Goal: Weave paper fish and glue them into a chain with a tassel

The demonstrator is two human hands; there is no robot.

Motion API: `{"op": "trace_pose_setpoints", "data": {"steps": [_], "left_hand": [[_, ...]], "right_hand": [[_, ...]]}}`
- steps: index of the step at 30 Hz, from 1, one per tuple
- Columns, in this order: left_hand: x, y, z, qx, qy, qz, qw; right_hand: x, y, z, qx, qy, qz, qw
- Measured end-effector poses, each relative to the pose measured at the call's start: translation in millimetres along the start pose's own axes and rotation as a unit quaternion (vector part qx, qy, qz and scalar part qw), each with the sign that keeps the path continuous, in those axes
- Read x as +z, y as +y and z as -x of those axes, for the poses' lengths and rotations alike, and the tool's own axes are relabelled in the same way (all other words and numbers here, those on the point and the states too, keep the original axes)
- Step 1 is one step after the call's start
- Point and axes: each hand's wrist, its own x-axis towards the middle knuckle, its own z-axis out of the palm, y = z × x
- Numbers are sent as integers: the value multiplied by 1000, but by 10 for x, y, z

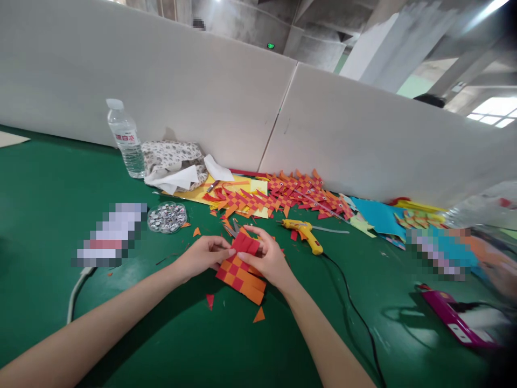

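Observation:
Between my two hands is a woven piece of red and orange paper strips [238, 272], checkered in the middle, with plain orange strip ends at the lower right and a plain red part at the top. My left hand [208, 256] pinches its upper left edge between thumb and fingers. On the other side, my right hand [269, 261] grips the red part, thumb in front and fingers behind. Just beyond the hands lie scissors [233, 228], partly hidden. A yellow glue gun [304, 233] rests to the right, a clear glue stick in its back.
Several finished red and orange woven paper fish [283, 194] are piled by the white partition [181, 91]. A dish of googly eyes [167, 216], a water bottle [126, 139] and a blurred-out phone [115, 231] are at left. A purple power strip [454, 318] lies right, beside the glue gun's cord [355, 307].

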Motion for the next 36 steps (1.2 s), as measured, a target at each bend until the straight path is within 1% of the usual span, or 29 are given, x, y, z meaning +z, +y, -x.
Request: {"op": "trace_pose_setpoints", "data": {"steps": [2,5,8,11,18,21,24,28,30,32,36], "left_hand": [[-3,-8,-9,2,-3,1,1000],[-10,-3,-15,4,7,-14,1000],[-4,7,-6,4,11,-23,1000],[18,6,9,2,-4,-33,999],[26,-19,30,0,-46,-63,997],[28,-18,34,-21,-60,-64,996],[33,-19,33,-27,-64,-61,996],[13,-31,18,-25,-54,-48,997],[-4,-39,6,-20,-48,-42,998],[-16,-45,-1,-15,-47,-39,998],[-21,-33,10,-29,-66,-45,996]], "right_hand": [[-3,4,-1,3,-5,-5,1000],[-5,9,1,4,-5,-7,1000],[-1,20,-4,-3,14,17,1000],[-1,28,-15,-6,38,51,998],[-3,34,-5,-26,52,78,995],[2,38,7,-32,43,77,996],[4,38,6,-35,33,78,996],[-34,35,-21,-43,56,70,995],[-66,29,-36,-36,63,57,996],[-90,18,-40,-23,58,45,997],[-74,-11,-20,-19,41,31,999]]}}
